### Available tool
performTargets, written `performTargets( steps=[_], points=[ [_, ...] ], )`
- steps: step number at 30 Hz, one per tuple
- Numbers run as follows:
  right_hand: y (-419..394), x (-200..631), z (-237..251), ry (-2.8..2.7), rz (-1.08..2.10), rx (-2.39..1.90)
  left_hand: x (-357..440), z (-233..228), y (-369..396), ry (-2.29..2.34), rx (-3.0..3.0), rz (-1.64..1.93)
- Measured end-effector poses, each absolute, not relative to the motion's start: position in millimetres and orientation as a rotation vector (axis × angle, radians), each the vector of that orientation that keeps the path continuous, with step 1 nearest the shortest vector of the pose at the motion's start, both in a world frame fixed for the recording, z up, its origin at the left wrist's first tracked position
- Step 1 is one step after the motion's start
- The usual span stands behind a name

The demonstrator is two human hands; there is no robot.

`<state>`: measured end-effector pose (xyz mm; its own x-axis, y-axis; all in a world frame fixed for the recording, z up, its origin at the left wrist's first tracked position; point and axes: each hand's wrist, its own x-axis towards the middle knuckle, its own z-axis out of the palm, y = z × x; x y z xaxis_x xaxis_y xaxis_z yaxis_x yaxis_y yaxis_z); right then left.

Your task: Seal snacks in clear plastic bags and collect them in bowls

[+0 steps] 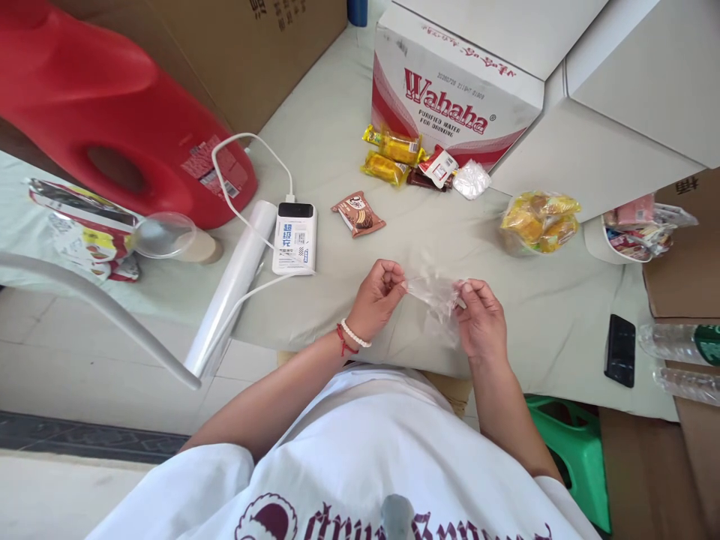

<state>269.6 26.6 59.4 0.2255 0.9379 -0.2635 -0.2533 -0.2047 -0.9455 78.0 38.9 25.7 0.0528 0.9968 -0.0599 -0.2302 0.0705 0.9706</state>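
A thin clear plastic bag (437, 294) is stretched between my two hands above the front of the table. My left hand (378, 296) pinches its left end, fingers curled. On the other side, my right hand (481, 315) grips the bag's right end between thumb and fingers. Beyond the hands lies a brown wrapped snack (358, 214). Farther back are yellow-wrapped snacks (388, 156), a red and white packet (438, 166) and a crumpled clear plastic bundle (472, 180). A clear bag of yellow-wrapped snacks (538, 221) sits to the right.
A white power bank (295, 238) with a cable and a plastic film roll (233, 289) lie left. Behind them stands a red jug (169, 127), near a tilted plastic cup (174, 238). A Wahaha carton (450, 97) stands at the back. A phone (620, 350) and bottles (678, 343) lie right.
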Motion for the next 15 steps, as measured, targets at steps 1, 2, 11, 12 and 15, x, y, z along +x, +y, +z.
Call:
performTargets(
  steps=[1, 2, 11, 12, 15],
  points=[
    [28, 274, 59, -0.655, 1.252, -1.312, 71, 24, 40, 1.061, 1.019, 1.237],
    [30, 280, 58, -0.593, 1.227, -1.317, 64, 22, 41, 1.083, 1.019, 1.242],
    [34, 302, 40, -0.508, 1.24, -1.41, 21, 7, 50, 1.486, 0.993, 1.221],
    [33, 297, 40, -0.56, 1.251, -1.392, 23, 11, 45, 1.593, 1.103, 1.255],
    [30, 283, 43, -0.737, 1.272, -1.361, 37, 26, 31, 1.662, 1.635, 1.318]
  ],
)
